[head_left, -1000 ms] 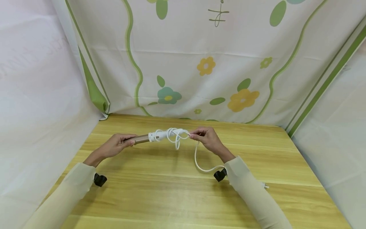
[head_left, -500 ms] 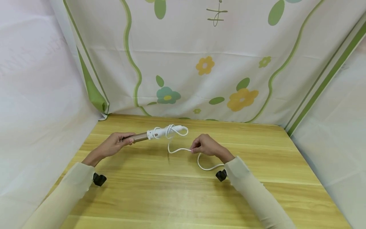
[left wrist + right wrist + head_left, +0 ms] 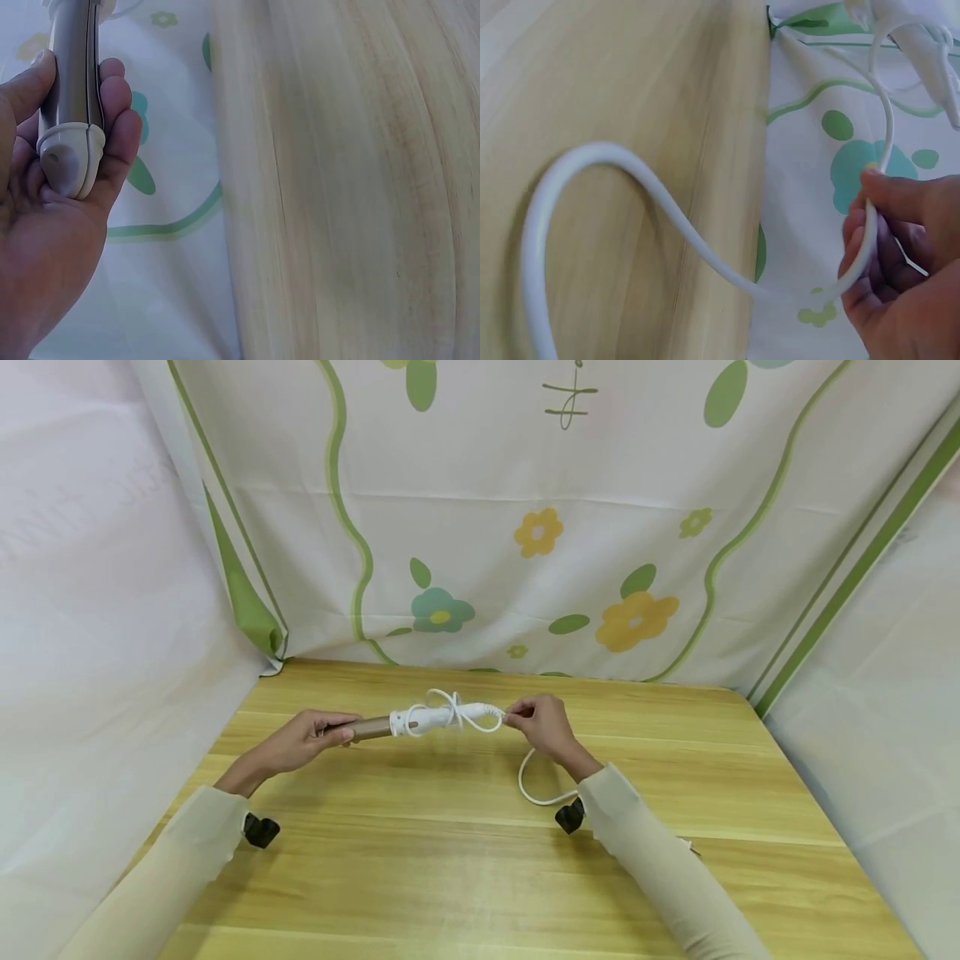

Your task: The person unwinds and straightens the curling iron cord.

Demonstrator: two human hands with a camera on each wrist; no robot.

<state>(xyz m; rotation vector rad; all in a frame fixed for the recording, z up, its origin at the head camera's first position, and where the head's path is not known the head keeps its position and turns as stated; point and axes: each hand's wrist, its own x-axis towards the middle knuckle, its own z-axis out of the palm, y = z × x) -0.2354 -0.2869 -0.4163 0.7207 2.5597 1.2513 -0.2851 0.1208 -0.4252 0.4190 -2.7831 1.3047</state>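
Left hand (image 3: 302, 740) has its thumb and fingers wrapped round the brown barrel of what looks like a curling iron (image 3: 372, 727), held above the table (image 3: 450, 877) with its white handle (image 3: 429, 718) toward the person's right. Right hand (image 3: 545, 727) pinches the white cord (image 3: 676, 217) between thumb and fingers, near the ribbed cord guard (image 3: 492, 710) at the handle's end. Loose loops ring the handle, some standing well away from it.

Working the cord around the handle seems to be the step; whether it is going on or coming off cannot be told from this moment. Done well, it calls for a steady barrel and a light pinch that lets the cord slide, one loop at a time, without crossing. Pulling hard could bend the cord sharply at the guard. Slack curves below the right hand and passes near the black wrist camera (image 3: 570, 817), so it could snag there; a wide, slow circle would help.
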